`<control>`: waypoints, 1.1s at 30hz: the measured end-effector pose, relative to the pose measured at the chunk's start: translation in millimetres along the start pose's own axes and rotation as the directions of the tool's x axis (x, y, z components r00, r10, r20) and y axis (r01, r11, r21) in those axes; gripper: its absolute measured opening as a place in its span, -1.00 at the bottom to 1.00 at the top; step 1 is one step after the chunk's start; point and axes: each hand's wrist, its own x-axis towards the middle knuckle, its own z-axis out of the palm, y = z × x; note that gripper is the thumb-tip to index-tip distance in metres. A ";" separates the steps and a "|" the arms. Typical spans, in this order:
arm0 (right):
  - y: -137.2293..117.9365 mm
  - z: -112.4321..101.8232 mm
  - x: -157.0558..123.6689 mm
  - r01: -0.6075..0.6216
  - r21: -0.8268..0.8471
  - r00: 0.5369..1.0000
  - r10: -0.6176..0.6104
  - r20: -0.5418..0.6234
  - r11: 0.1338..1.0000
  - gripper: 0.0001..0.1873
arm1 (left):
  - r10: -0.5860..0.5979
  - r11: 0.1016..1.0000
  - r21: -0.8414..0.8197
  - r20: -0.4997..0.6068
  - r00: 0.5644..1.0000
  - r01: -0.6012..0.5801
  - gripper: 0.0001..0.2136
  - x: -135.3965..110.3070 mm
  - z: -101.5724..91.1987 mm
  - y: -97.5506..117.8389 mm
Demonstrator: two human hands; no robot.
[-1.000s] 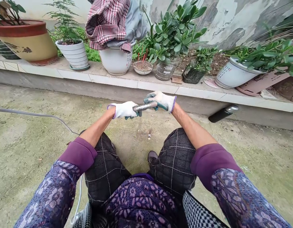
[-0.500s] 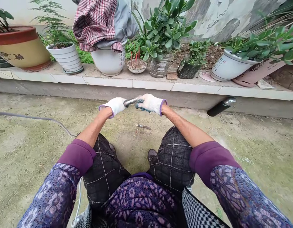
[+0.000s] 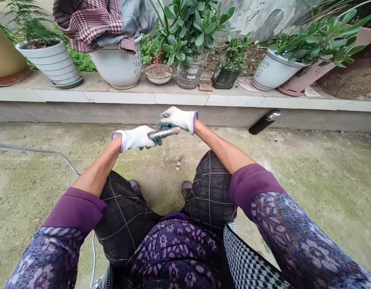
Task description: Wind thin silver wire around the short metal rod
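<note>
Down past the shoes (image 3: 187,188), a small pale-ended item (image 3: 178,164) lies on the ground (image 3: 308,160). Farther out, the left hand (image 3: 135,137) grasps a silver-wrapped rod (image 3: 164,133) short of the ledge (image 3: 179,99) and its near edge; the right hand (image 3: 180,117) curls close by, its grip unclear. Two-handed work on the rod seems in hand; the next move calls for a firm left hold.

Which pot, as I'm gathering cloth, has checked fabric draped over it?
The white pot just left of the bowl with red sticks; checked fabric hangs over its rim, while no other pot shows cloth.
</note>
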 end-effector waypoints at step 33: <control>18.3 -3.8 4.4 -0.032 -0.209 0.975 -0.016 -0.220 0.977 -0.84 | 0.007 0.906 0.417 -0.195 0.981 0.077 -0.68 36.3 9.4 -19.6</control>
